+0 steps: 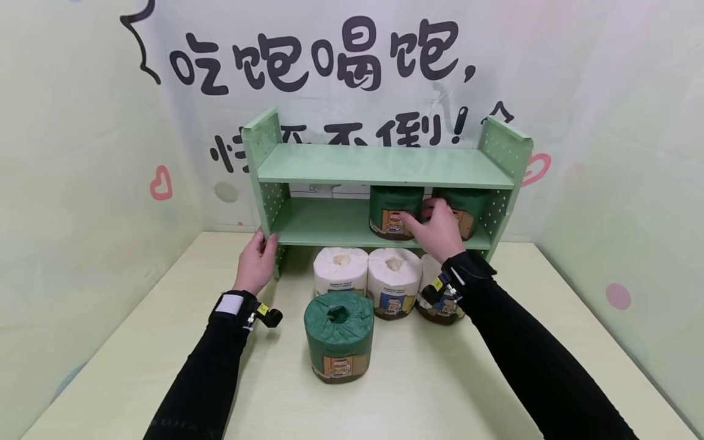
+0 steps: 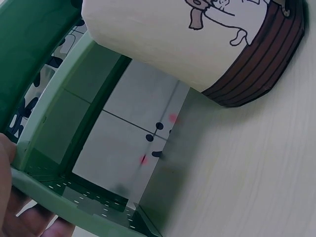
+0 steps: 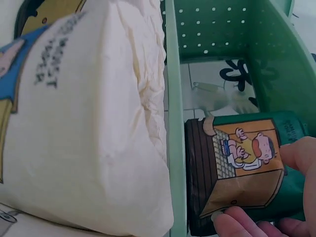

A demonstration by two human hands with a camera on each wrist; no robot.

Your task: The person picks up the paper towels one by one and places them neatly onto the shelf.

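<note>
Head view: green shelf (image 1: pixel 387 166) stands at centre of frame on a pale table (image 1: pixel 418 391), in front of a white backdrop (image 1: pixel 187 122) with large black characters and pink hearts. Left hand (image 1: pixel 257 261), left of centre, grasps the shelf's left side panel near the middle board, thumb toward the front face; the left wrist view has its fingers round the outer side of that panel, at lower left. Right hand (image 1: pixel 440 232), right of centre, is at the middle board, where two green rolls sit upright side by side. Its thumb touches the left shelved roll (image 1: pixel 392 206) at the printed front; in the right wrist view the other fingers lie along the same roll's side, at lower right. Whether this is a firm grasp or only contact, cannot tell. Right shelved roll (image 1: pixel 472 205) stands just beyond the hand, partly hidden by it, near the right side panel. Below the middle board, on the table, a row of three white rolls: left white roll (image 1: pixel 341 269), middle white roll (image 1: pixel 395 284) and right white roll (image 1: pixel 430 269), the last partly covered by the right wrist and its small camera. Front green roll (image 1: pixel 338 342) stands upright on the table, lower centre of frame, before the row. Both forearms: black sleeves, strapped wrist cameras.
</note>
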